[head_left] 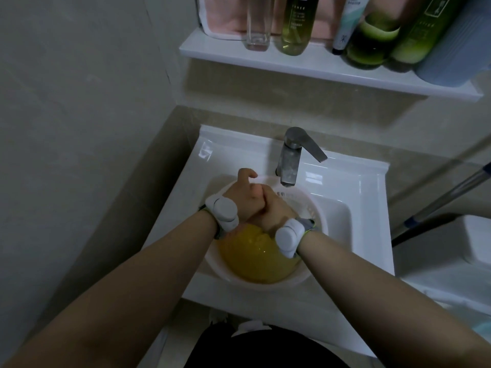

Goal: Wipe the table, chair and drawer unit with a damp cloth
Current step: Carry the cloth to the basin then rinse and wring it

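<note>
The person stands at a white sink [356, 187] with both arms reaching down over it. A pale plastic basin [316, 216] sits in the sink bowl, and a yellow cloth [252, 256] lies inside it, under the wrists. The left hand [239, 193] and right hand [273, 208] are pressed together above the basin, fingers curled and closed against each other; whether they pinch a part of the cloth between them I cannot tell. Each wrist wears a white band device. The metal faucet [291, 158] stands just behind the hands, its spout near the knuckles. On the white shelf [305, 67] above stand several bottles, some green. A mop handle [446, 200] leans at the right.
</note>
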